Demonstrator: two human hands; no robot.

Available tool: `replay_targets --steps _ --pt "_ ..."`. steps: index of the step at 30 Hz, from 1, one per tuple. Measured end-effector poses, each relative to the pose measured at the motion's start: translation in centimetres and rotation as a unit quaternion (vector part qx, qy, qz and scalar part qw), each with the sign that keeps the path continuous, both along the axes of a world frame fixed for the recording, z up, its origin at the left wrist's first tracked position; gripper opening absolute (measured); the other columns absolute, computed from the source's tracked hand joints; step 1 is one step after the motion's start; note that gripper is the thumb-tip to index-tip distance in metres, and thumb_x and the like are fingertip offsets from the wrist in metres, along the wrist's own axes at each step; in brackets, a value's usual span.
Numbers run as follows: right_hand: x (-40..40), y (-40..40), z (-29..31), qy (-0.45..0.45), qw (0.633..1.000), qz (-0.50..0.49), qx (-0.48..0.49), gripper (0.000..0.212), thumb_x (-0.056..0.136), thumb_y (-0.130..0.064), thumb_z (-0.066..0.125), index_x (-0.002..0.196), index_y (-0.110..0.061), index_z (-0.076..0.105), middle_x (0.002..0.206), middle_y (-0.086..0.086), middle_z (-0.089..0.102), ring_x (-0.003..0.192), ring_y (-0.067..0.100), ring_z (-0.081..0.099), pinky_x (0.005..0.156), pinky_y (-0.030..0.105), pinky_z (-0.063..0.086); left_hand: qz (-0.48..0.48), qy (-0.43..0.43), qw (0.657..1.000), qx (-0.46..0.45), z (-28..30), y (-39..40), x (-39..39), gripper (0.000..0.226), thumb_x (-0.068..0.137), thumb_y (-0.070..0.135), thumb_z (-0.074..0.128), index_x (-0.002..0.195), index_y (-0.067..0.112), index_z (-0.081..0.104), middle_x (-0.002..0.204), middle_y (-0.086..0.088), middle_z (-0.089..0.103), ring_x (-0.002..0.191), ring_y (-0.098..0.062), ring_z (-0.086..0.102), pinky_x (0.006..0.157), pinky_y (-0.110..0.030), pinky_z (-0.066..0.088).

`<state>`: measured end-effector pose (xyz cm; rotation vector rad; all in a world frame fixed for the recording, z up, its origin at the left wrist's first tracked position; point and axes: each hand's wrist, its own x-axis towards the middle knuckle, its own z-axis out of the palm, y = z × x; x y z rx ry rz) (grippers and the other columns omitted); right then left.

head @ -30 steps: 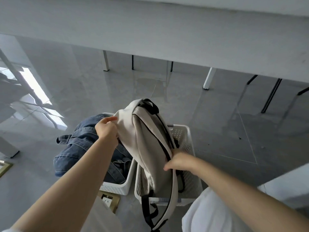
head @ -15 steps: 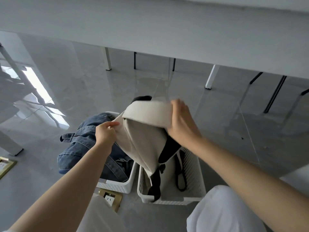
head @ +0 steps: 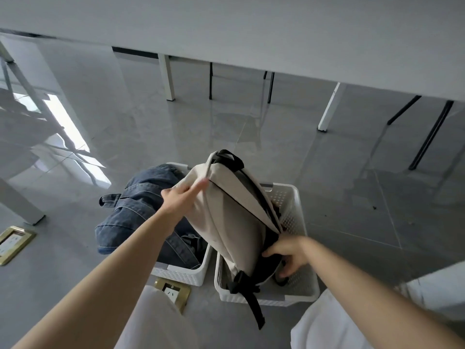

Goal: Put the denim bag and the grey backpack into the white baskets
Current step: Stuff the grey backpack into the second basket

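Head view: both hands, left (head: 182,197) and right (head: 289,255), grip the backpack (head: 234,212) over the right basket (head: 299,285); denim bag (head: 136,210) fills the left basket (head: 181,273).

A glossy grey tiled floor (head: 264,147) fills the view, with thin grout lines running toward 4 o'clock. A long pale tabletop (head: 251,28) spans the top from 9 to 3 o'clock, on white legs (head: 168,76) at 12 and 2 o'clock. Thin black legs (head: 427,137) slant at 2 o'clock. Bright window light reflects (head: 68,132) at 9 o'clock. Brass floor sockets (head: 13,244) sit at 8 and 6 o'clock.
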<state>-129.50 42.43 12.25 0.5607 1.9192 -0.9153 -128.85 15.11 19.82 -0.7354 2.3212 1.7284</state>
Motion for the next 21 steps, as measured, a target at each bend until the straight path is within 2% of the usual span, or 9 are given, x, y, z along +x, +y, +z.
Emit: replay_targets --steps 2,4,6,9,12,14,17,19,21 --pt "1.1 -0.3 -0.7 -0.071 0.994 -0.056 -0.055 0.038 0.086 -0.010 0.067 0.119 -0.003 0.049 0.116 0.018 0.056 0.086 0.030 0.064 0.048 0.025 0.053 -0.078 -0.010 0.993 -0.085 0.0 1.0 0.2 0.088 0.067 0.062 0.073 0.142 0.029 0.042 0.127 0.001 0.023 0.111 -0.021 0.037 0.102 -0.043 0.046" --pt "1.8 -0.5 -2.0 -0.116 0.984 -0.111 -0.076 0.019 0.087 -0.007 0.065 0.102 -0.003 0.053 0.101 0.016 0.061 0.067 0.024 0.070 0.034 0.018 0.040 -0.077 0.002 0.988 -0.131 -0.4 1.8 0.0 0.079 0.070 0.042 0.078 0.137 0.015 0.046 0.128 -0.005 0.025 0.099 -0.021 0.040 0.091 -0.030 0.047" --pt "2.4 -0.7 -3.1 -0.137 0.972 -0.170 -0.083 0.019 0.083 -0.006 0.068 0.094 -0.004 0.052 0.086 0.012 0.062 0.049 0.021 0.069 0.031 0.015 0.031 -0.037 0.011 0.990 -0.135 -0.7 2.1 -0.4 0.055 0.080 0.025 0.069 0.128 0.005 0.051 0.130 -0.012 0.030 0.089 -0.022 0.046 0.081 -0.027 0.044" --pt "3.9 -1.7 -3.6 -0.153 0.957 -0.222 -0.105 0.012 0.084 -0.007 0.066 0.086 -0.006 0.055 0.065 0.006 0.063 0.039 0.017 0.064 0.030 0.011 0.025 0.022 0.036 0.996 -0.083 -1.4 2.0 -0.9 0.038 0.076 0.023 0.056 0.105 0.001 0.064 0.126 -0.018 0.047 0.089 -0.026 0.057 0.074 -0.034 0.053" --pt "5.2 -3.3 -2.7 -0.153 0.957 -0.208 -0.130 0.016 0.089 -0.005 0.058 0.074 -0.006 0.055 0.043 0.003 0.060 0.034 0.012 0.061 0.028 0.010 0.021 0.072 0.059 0.996 -0.013 -1.8 1.8 -1.0 0.029 0.069 0.019 0.051 0.087 0.003 0.068 0.096 -0.016 0.063 0.083 -0.029 0.060 0.069 -0.041 0.054" --pt "4.7 -4.0 -1.2 -0.127 0.950 -0.230 -0.169 0.021 0.091 -0.003 0.052 0.071 -0.005 0.051 0.038 0.004 0.055 0.031 0.011 0.057 0.027 0.010 0.024 0.099 0.082 0.991 0.032 -1.5 1.9 -1.4 0.018 0.073 0.009 0.050 0.077 0.003 0.066 0.075 -0.011 0.060 0.072 -0.024 0.053 0.063 -0.037 0.046" --pt "1.7 -4.7 2.1 0.039 0.945 -0.258 -0.197 0.011 0.092 -0.002 0.050 0.082 -0.004 0.050 0.048 0.006 0.056 0.036 0.011 0.052 0.031 0.015 0.041 0.114 0.117 0.985 0.053 -0.9 2.2 -2.3 0.018 0.069 0.009 0.049 0.077 0.002 0.064 0.073 -0.010 0.058 0.072 -0.021 0.050 0.064 -0.035 0.042" --pt "-0.1 -4.2 3.4 0.222 0.946 -0.184 -0.145 0.012 0.093 -0.003 0.050 0.099 -0.012 0.047 0.072 0.004 0.058 0.054 0.015 0.057 0.046 0.025 0.054 0.119 0.117 0.984 0.065 -0.6 2.5 -2.8 0.019 0.073 0.005 0.047 0.073 0.011 0.066 0.079 -0.011 0.059 0.074 -0.021 0.051 0.065 -0.036 0.044" --pt "-0.4 -2.7 2.6 0.393 0.917 -0.058 -0.042 0.018 0.093 -0.007 0.050 0.108 -0.017 0.050 0.089 0.002 0.062 0.073 0.024 0.066 0.065 0.037 0.059 0.130 0.116 0.982 0.073 -0.5 2.9 -3.1 0.030 0.077 0.000 0.045 0.067 0.022 0.063 0.082 -0.010 0.060 0.075 -0.021 0.051 0.067 -0.036 0.045"
